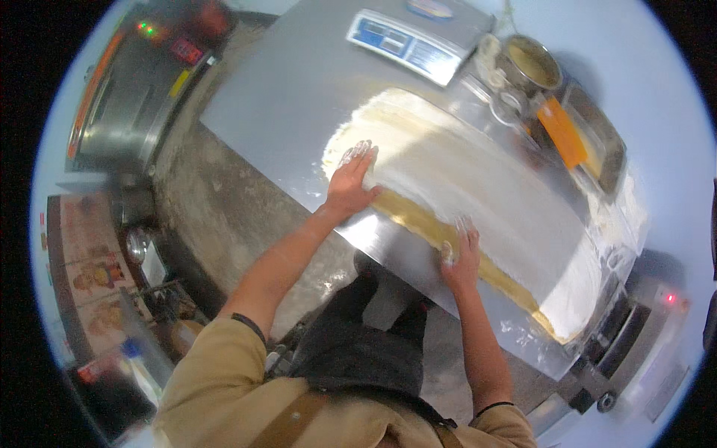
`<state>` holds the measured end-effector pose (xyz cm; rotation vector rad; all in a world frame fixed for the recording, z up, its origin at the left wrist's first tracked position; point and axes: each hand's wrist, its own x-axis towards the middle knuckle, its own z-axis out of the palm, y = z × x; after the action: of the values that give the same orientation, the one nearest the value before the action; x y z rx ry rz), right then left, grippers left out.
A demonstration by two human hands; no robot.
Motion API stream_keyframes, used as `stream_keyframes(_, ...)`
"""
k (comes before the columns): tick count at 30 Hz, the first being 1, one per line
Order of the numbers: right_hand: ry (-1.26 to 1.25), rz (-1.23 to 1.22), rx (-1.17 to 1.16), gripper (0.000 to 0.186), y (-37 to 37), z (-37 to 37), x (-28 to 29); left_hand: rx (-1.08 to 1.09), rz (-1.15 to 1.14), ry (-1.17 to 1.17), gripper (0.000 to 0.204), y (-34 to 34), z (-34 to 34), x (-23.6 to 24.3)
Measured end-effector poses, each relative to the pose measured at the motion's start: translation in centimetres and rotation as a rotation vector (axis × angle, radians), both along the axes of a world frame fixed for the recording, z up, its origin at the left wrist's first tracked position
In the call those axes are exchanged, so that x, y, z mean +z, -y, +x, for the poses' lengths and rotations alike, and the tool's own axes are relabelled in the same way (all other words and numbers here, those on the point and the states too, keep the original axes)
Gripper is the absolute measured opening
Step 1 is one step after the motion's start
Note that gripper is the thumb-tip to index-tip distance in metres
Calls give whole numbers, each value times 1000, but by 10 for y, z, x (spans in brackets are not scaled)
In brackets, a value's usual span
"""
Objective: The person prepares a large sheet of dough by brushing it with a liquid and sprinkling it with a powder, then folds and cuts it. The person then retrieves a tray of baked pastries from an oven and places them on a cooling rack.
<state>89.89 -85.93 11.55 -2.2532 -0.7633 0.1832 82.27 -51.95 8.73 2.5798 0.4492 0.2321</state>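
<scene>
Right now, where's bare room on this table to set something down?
Widest: the metal table's far left, bordered by the floured dough sheet and digital scale. A narrow strip separates dough and near edge. Crowded: back right, with metal pot and tray.

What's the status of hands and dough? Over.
Left hand, right hand: open, floury, at near edge of dough. Dough: long, floured sheet. Scale: beyond it, apart.
</scene>
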Motion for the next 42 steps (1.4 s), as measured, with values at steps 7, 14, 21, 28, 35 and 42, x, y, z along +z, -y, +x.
stream_keyframes(7,0,84,-235,55,166,-36,-6,-119,-8,-11,94,154,29,-19)
stream_keyframes(14,-18,107,-435,52,291,-60,-6,-248,-62,1,90,393,68,-22)
stream_keyframes(21,16,164,-713,44,420,-100,-13,-514,-192,-255,105,623,98,-3)
stream_keyframes(28,23,105,-954,43,509,-147,-29,-870,6,25,107,774,130,-10)
stream_keyframes(35,7,77,-996,44,529,-151,-35,-910,-12,-211,107,834,205,-13)
stream_keyframes(42,-106,136,-964,49,518,-99,-9,-824,46,-183,102,787,283,-12)
